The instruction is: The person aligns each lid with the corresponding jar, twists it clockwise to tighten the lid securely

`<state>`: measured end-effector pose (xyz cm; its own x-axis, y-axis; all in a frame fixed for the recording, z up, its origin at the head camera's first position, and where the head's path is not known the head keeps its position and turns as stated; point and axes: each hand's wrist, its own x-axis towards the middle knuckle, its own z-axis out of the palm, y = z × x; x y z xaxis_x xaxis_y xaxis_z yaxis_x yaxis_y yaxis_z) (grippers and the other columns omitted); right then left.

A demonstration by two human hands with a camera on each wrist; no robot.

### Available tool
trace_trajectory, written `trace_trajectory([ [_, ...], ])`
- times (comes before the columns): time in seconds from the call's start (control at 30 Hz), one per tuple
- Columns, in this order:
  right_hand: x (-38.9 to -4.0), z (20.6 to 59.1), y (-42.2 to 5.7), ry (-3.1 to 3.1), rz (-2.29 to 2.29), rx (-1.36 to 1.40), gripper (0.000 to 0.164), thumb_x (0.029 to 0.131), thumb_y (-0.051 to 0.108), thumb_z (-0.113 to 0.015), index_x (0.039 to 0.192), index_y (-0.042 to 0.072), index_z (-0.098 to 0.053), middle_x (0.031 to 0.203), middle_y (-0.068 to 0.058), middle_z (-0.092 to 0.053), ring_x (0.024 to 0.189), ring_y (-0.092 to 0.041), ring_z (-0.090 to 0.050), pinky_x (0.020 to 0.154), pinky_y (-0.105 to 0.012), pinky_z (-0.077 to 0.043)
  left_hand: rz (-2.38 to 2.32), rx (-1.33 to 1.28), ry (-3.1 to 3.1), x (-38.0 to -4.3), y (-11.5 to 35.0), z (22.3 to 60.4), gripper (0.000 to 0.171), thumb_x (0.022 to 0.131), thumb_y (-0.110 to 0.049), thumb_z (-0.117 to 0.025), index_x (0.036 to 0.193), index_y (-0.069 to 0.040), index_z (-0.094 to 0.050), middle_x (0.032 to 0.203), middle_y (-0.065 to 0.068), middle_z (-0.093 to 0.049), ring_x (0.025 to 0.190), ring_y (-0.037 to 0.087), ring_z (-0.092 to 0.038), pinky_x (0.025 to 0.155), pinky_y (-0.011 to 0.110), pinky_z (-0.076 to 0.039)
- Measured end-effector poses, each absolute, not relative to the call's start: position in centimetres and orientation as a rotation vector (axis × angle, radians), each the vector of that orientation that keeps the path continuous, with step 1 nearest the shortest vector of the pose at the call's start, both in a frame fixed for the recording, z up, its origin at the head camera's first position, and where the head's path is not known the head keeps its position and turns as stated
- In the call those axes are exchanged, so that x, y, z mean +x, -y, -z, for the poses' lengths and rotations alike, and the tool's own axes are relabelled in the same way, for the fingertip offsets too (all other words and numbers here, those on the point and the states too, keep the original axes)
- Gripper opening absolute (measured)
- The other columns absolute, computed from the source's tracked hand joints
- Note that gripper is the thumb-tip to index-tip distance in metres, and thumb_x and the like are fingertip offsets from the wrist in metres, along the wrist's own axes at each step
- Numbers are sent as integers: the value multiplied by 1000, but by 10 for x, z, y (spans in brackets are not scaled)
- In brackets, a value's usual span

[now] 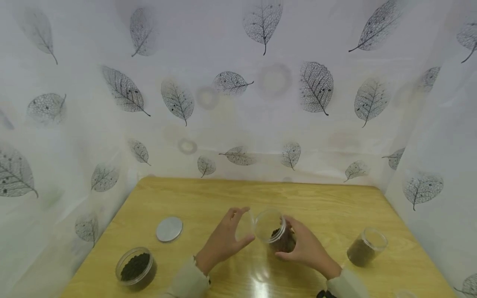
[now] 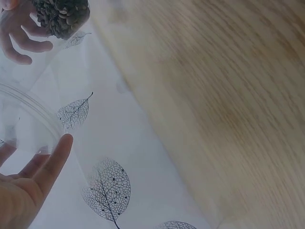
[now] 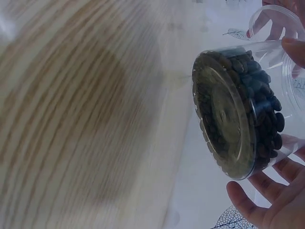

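My right hand [image 1: 307,247] grips a clear plastic jar [image 3: 224,114] partly filled with dark, seed-like pieces [image 3: 267,109]. This jar is tilted above the table, its mouth turned toward the left hand. Curved around a clear, round plastic piece [image 2: 33,107] with a ridged rim is my left hand [image 1: 223,240]. Whether that piece is a lid or a second container, I cannot tell. In the head view the two clear things are close together, and whether they touch is unclear.
At the left, a round clear tub [image 1: 149,275] holds dark pieces, with a silver disc-shaped lid [image 1: 169,229] behind it. Another clear jar [image 1: 363,249] with brown contents stands at the right. Leaf-patterned sheeting [image 1: 238,124] borders the wooden table [image 1: 201,194].
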<state>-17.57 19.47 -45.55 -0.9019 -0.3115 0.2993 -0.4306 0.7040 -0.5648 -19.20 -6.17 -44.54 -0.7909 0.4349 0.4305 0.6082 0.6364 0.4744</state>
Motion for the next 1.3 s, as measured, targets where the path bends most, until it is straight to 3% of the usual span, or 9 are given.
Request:
trace_trajectory([
  [0.5,-165,469,-196,2736,-892,729,88,59,33,-88,131,3,-46,118,-5,-59,103,-22,-59,82,-40,-55,852,-839,2579,-179,66,455,70,83,-45,-66,139,-14,-39,121,3,-49,100,14,-56,82,32,-54],
  [0.87,-168,475,-200,2712,-768,741,89,56,37,-88,129,3,-47,116,-3,-60,102,-20,-59,81,-37,-54,890,-865,2560,-181,62,460,72,80,-40,-70,139,-13,-38,120,4,-49,99,20,-58,80,32,-54],
  [1.3,-173,473,-203,2691,-749,763,91,56,37,-89,131,7,-46,118,-2,-60,104,-22,-59,85,-47,-52,878,-868,2559,-185,60,459,74,80,-41,-70,142,-20,-35,123,6,-49,99,20,-58,80,34,-54],
])
